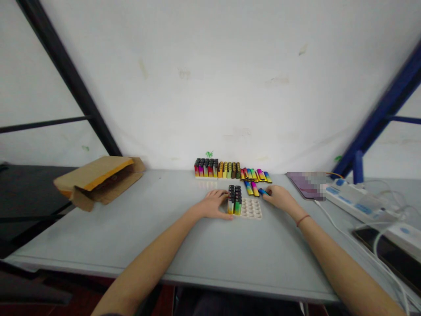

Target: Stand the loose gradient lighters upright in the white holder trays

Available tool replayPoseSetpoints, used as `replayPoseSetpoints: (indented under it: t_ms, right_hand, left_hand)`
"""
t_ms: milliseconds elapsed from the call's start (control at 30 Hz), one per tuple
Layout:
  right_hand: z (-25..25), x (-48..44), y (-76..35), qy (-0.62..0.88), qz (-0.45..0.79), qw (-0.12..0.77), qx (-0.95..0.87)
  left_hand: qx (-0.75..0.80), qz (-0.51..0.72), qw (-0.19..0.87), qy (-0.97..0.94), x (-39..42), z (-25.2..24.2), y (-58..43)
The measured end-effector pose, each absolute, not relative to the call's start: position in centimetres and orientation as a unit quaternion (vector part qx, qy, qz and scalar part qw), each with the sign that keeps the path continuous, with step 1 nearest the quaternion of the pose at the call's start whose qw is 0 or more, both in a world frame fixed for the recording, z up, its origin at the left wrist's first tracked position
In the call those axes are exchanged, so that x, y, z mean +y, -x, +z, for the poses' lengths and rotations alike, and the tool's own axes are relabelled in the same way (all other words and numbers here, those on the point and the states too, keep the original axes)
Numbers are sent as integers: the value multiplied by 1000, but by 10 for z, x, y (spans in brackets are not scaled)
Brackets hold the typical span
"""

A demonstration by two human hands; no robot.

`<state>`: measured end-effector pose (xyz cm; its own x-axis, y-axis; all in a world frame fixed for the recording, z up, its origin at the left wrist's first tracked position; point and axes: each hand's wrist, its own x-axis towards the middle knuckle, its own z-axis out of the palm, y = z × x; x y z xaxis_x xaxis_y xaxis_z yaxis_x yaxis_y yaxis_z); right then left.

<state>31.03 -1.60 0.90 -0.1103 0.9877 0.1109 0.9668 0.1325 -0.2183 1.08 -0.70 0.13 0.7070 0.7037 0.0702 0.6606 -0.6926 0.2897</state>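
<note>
A white tray (251, 208) with round pockets lies on the table in front of me. Two rows of upright lighters (234, 201) with black tops fill its left part, while the pockets on its right show bare. My left hand (215, 204) spans the tray's left end, thumb at the front and fingers at the back, against the lighters. Just right of the tray, my right hand (277, 197) pinches a blue lighter (263, 192) between thumb and fingers. Two loose lighters (251, 188), blue-yellow and pink-yellow, lie beyond the tray.
By the wall stand black-topped lighters (206, 168) and yellow-topped lighters (229, 170), with loose colourful lighters (255, 174) beside them. An open cardboard box (98, 177) sits left. On the right are a purple flat device (304, 184), a power strip (358, 206), white cables and a dark phone (391, 252).
</note>
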Motion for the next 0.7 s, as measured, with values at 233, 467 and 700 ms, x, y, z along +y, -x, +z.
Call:
replayPoseSetpoints:
  t_ms: [233, 467, 700]
  right_hand:
    - [6, -14, -304, 671, 31, 205, -712]
    - [6, -12, -303, 682, 138, 319, -644]
    - [10, -13, -296, 659, 279, 411, -565]
  left_hand:
    - [370, 89, 120, -917, -6, -1, -9]
    - [376, 83, 123, -915, -7, 0, -10]
    - [370, 87, 120, -917, -6, -1, -10]
